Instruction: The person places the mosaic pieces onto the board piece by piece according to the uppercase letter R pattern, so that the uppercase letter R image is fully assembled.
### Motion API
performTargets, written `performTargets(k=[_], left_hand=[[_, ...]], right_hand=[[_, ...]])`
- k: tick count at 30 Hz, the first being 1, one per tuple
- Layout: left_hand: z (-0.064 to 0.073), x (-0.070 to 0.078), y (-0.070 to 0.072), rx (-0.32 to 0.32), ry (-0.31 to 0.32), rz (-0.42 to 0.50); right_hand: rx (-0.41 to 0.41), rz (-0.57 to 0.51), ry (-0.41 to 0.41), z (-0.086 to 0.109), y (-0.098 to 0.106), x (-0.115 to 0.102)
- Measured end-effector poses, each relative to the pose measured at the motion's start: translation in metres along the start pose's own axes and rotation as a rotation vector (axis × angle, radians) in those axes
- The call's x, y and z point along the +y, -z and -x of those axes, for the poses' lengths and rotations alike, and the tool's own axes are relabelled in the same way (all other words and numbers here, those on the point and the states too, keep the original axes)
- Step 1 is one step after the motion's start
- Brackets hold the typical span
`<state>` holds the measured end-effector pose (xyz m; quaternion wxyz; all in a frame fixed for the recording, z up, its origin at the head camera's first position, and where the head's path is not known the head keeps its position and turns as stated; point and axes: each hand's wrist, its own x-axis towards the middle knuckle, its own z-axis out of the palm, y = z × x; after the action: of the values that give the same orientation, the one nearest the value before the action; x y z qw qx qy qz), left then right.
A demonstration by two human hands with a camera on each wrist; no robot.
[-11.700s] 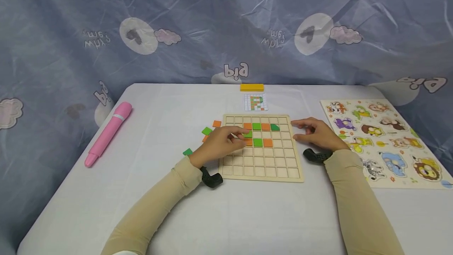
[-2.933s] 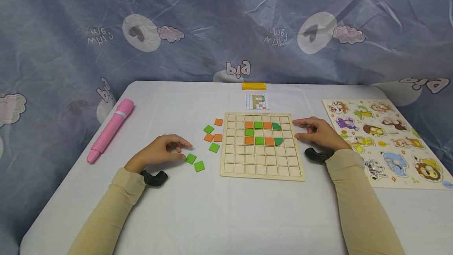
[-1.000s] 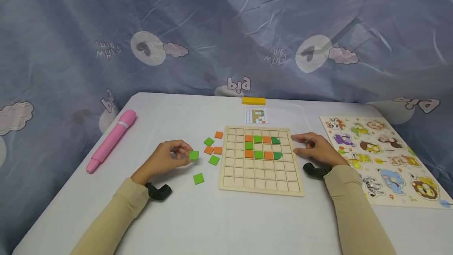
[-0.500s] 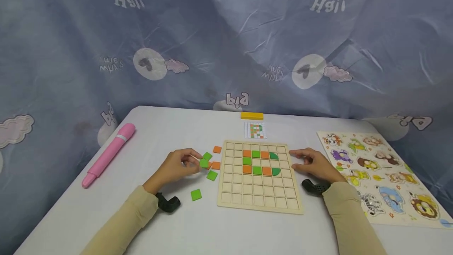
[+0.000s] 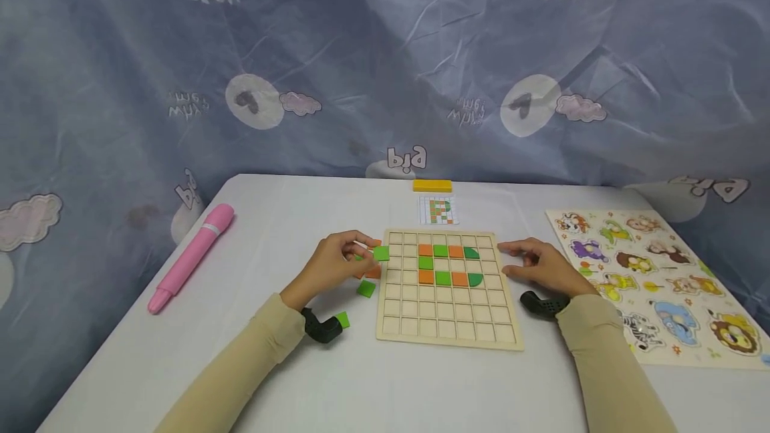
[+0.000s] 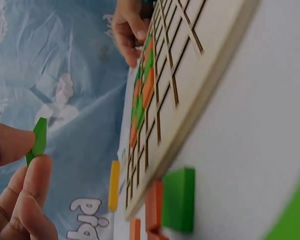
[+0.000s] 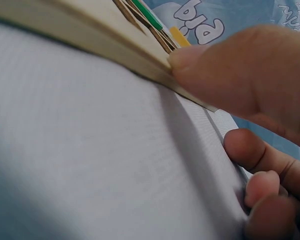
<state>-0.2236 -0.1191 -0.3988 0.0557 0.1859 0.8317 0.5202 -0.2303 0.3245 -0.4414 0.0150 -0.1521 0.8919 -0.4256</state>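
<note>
While tight on green tile (image 5: 381, 254), left hand (image 5: 329, 262) over white tabletop (image 5: 385, 386), right hand (image 5: 544, 266) loose, blue backdrop (image 5: 361, 52).

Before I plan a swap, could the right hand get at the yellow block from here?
Probably yes: the right hand rests at the edge of the board, apparently holding nothing, and nothing tall stands between it and the yellow block.

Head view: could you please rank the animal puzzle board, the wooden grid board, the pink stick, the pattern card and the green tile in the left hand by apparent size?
1. Animal puzzle board, even partly covered
2. Wooden grid board
3. Pink stick
4. Pattern card
5. Green tile in the left hand
</note>
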Motion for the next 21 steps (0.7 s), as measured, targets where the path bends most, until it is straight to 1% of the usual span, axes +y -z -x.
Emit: performTargets(k=[3, 6, 9, 14, 16, 21], left_hand=[[-0.011, 0.007, -0.007, -0.015, 0.013, 0.039], [-0.019, 0.015, -0.013, -0.025, 0.034, 0.055], [-0.027, 0.019, -0.021, -0.031, 0.047, 0.064], [-0.036, 0.026, -0.036, -0.058, 0.085, 0.091], [-0.038, 0.028, -0.042, -0.065, 0.085, 0.089], [-0.044, 0.034, -0.055, -0.069, 0.041, 0.065]], right_hand=[[0.002, 0.003, 0.007, -0.001, 0.003, -0.001], [0.001, 0.005, 0.005, -0.002, 0.004, -0.001], [0.005, 0.01, -0.001, -0.003, 0.003, -0.001], [0.008, 0.019, -0.002, -0.003, 0.002, -0.004], [0.008, 0.015, -0.005, -0.002, 0.002, -0.005], [0.009, 0.011, -0.005, -0.001, 0.001, -0.006]])
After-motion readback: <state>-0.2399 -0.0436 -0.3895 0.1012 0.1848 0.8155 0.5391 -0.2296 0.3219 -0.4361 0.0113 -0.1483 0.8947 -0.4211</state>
